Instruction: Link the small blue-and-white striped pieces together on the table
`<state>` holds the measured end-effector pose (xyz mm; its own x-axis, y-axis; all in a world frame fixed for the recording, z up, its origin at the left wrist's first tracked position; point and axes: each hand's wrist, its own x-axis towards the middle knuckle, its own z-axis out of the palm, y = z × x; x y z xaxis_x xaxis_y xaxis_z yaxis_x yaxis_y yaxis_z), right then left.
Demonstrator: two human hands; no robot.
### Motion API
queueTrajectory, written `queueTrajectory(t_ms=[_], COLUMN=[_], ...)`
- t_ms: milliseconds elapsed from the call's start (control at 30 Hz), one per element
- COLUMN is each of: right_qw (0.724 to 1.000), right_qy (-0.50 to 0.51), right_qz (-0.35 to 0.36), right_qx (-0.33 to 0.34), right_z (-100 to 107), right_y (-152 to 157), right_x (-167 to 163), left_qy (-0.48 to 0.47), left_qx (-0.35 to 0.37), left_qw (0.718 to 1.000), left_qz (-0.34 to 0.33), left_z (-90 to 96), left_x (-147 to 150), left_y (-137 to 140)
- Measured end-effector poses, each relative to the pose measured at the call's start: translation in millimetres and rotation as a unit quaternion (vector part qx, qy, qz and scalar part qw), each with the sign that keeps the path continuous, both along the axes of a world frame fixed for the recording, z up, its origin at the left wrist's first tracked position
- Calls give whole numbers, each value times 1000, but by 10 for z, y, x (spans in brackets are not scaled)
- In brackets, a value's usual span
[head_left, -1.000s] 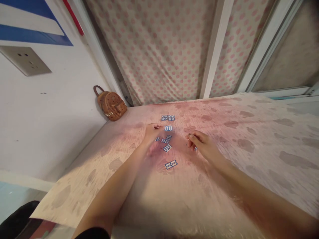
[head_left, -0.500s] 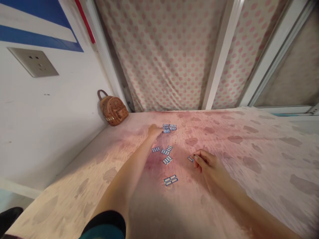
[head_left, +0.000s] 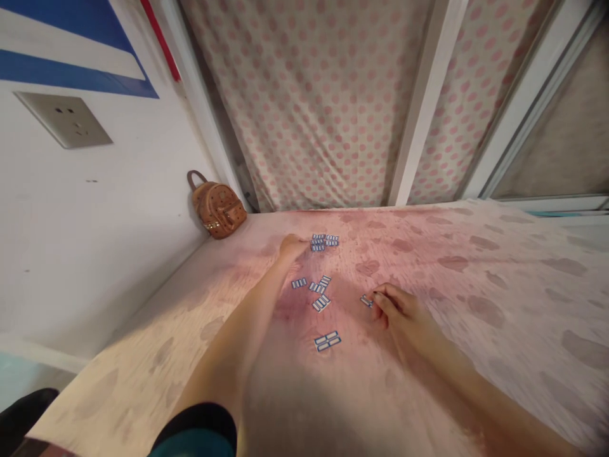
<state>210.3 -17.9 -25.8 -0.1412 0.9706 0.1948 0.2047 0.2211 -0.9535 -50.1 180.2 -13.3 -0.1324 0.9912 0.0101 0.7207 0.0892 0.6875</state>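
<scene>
Small flat label pieces with white panels and blue borders lie on the pink patterned cloth. My left hand (head_left: 291, 244) reaches far forward, beside the left edge of a cluster of these label pieces (head_left: 325, 242). A finger points toward the cluster, and I see nothing held; the other fingers are partly hidden. My right hand (head_left: 397, 308) is closed in a pinch on one label piece (head_left: 366, 301), whose far end sticks out past the fingertips. Between the hands lie a single label piece (head_left: 299, 283), a few touching label pieces (head_left: 320, 303) and a nearer larger-looking one (head_left: 328, 341).
A small brown backpack (head_left: 219, 209) leans against the white wall at the back left. A dotted curtain (head_left: 323, 108) hangs behind the cloth-covered surface (head_left: 514, 304). A wall socket (head_left: 64, 120) is at the left. A dark object (head_left: 28, 419) shows at lower left.
My left hand has drawn slightly back to the left from the cluster's edge. My right hand still pinches its label piece. The view has shifted a little.
</scene>
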Motion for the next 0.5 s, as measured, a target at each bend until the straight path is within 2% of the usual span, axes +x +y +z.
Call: queueTrajectory(t_ms=[167,333,500], right_qw=[999,1000,999], right_qy=[-8,-1,-8], right_qz=[-30,-23,-32], right_qx=[20,19,37], right_z=[12,-25,-29], right_y=[-2,32,31], right_x=[2,-7,-3], left_qy=[35,37,-5], left_qx=[-1,-23,-25], left_qw=[999,996,995], left_qz=[-38,-81,-95], left_z=[56,77,50], left_x=[-259,-453,-413], left_y=[-465,-1011,-1174])
